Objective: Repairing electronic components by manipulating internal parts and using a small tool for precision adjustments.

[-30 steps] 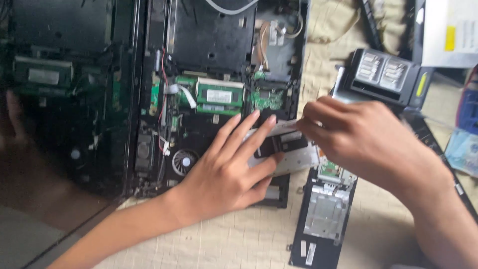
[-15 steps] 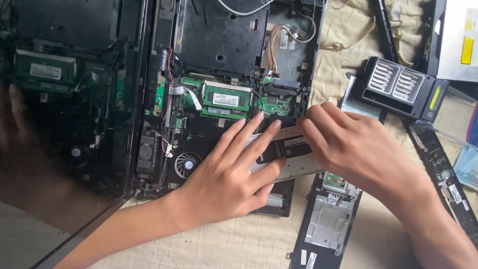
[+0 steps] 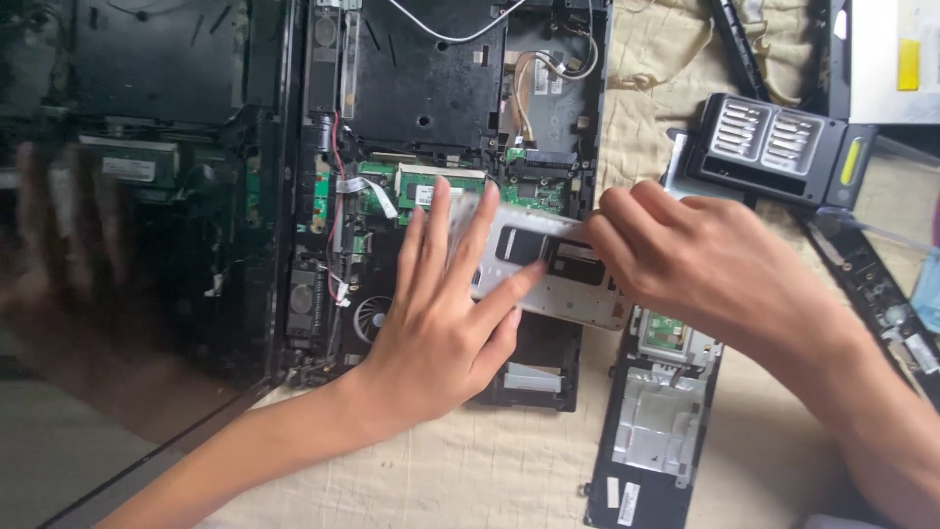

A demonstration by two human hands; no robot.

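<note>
Over the opened laptop chassis (image 3: 441, 118), the left hand (image 3: 441, 323) lies with fingers spread flat on a silver metal bracket (image 3: 558, 269), while the right hand (image 3: 705, 264) pinches its right end; judging by the bare circuit board (image 3: 441, 184) and the loose cover panel (image 3: 651, 431) alongside, disassembly looks well advanced

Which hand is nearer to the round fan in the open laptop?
Left. The left hand lies directly beside the fan, its palm at the fan's edge. The right hand is farther right, gripping the silver plate.
</note>
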